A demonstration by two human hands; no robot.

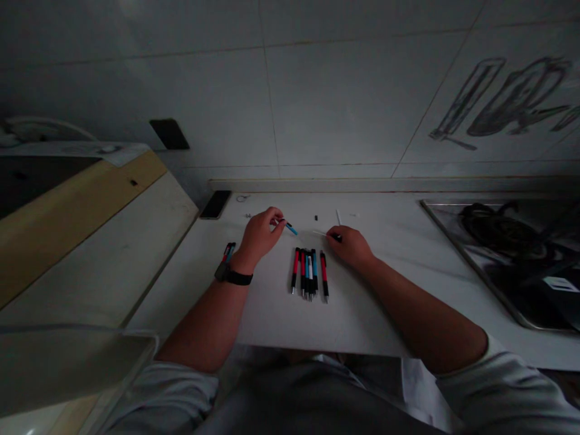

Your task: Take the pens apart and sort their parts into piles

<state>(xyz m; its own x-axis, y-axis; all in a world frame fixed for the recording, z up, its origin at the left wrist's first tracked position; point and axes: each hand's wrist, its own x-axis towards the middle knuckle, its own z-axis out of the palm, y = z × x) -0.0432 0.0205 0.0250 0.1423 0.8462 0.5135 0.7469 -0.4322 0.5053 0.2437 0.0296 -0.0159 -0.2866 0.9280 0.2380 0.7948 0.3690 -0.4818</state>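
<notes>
The left hand (263,234) has its fingers closed in a pinch on a blue barrel (292,229), which slants down to the right, just over the counter (276,320). The right hand (352,244) sits across from it, near the surface, its fingers closed on a black grip (336,237) – a thin white rod (319,233) sticks out to the left from the same hold. Behind the right hand lies a white tube (338,217), and between the hands, farther back, a small black piece (316,218).

Nearer the body a row of pens (303,273) lies side by side, tips towards the person: red, blue and white ones with black ends. A red pen (324,275) lies just beside them on the right. More pens (230,249) lie by the left wrist, partly hidden by the arm and its watch (232,275).

A phone (216,204) lies at the back left – a thin ring (242,198) just beside it. At the far right is a metal tray (471,257) with dark items in it.
</notes>
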